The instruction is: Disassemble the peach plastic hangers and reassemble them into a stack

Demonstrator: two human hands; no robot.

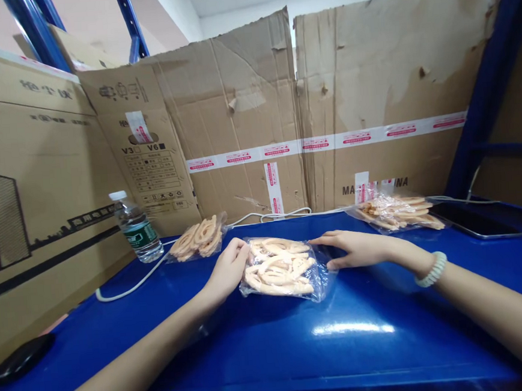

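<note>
The left hand [228, 270] is pinching the clear bag of beige rings [280, 269] at one edge; the right hand [360, 248] is resting flat and open-fingered against the other; even, gentle holding seems wisest.

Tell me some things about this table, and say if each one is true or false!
1. The left hand and the right hand both touch the middle bag. True.
2. The water bottle lies on its side. False: it stands upright.
3. The table is blue. True.
4. The bead bracelet is on the left wrist. False: it is on the right wrist.
5. Only one bag is on the table. False: there are three, with the left bag and the right bag farther back.
</note>
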